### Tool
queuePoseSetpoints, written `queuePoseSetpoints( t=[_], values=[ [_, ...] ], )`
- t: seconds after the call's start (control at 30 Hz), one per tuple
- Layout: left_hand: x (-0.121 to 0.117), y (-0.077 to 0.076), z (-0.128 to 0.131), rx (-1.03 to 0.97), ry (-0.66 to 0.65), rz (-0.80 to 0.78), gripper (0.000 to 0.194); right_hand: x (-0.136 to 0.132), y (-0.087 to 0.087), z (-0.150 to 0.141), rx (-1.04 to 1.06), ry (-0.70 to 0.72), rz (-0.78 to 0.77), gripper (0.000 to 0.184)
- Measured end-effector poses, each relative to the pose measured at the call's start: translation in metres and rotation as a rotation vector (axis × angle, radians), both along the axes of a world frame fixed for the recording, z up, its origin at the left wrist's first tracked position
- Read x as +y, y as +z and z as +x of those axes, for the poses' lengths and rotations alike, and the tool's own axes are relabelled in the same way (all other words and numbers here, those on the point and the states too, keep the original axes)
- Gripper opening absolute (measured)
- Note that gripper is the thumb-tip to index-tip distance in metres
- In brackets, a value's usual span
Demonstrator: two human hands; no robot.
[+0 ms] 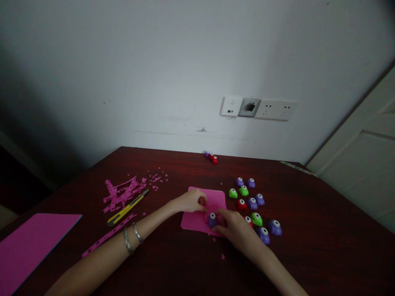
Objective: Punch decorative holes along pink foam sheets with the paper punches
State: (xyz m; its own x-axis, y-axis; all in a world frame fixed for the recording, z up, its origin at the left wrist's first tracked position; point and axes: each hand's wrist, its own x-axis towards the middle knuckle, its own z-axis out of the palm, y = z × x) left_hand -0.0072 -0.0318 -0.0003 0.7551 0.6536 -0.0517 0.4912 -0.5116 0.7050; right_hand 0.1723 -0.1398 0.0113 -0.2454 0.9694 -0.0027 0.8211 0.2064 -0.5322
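A small purple craft punch point(212, 220) with a white round button stands on a pink sheet point(191, 222) on the dark red table. My right hand point(233, 226) has thumb and fingers closed around the punch's right side. To the punch's left, my left hand point(193, 200) is bent in a pinch on pink paper just over the sheet. The edges of that pinched paper blend into the sheet beneath. Beside my right wrist sit a purple punch point(263, 235) and a green punch point(256, 218).
More purple, green and red punches, such as a red punch point(241, 204), stand at the right. A yellow utility knife point(128, 207) lies at the left by pink paper scraps point(119, 195). A larger pink sheet point(33, 242) lies front left. Behind the table rises a wall point(154, 82).
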Motion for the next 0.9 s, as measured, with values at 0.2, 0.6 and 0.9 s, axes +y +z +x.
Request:
queuePoseSetpoints(
  t=[0.2,0.6,0.9],
  values=[
    [0.0,0.0,0.001,0.044,0.0,0.035,0.018,0.001,0.0,-0.001,0.002,0.002,-0.001,0.011],
    [0.001,0.017,-0.005,0.008,-0.041,0.009,0.032,0.001,0.003,0.003,0.022,-0.02,-0.021,0.021],
    [0.002,0.025,-0.009,-0.008,-0.132,0.012,0.026,0.007,0.0,0.011,0.155,-0.031,-0.107,0.034]
  ],
)
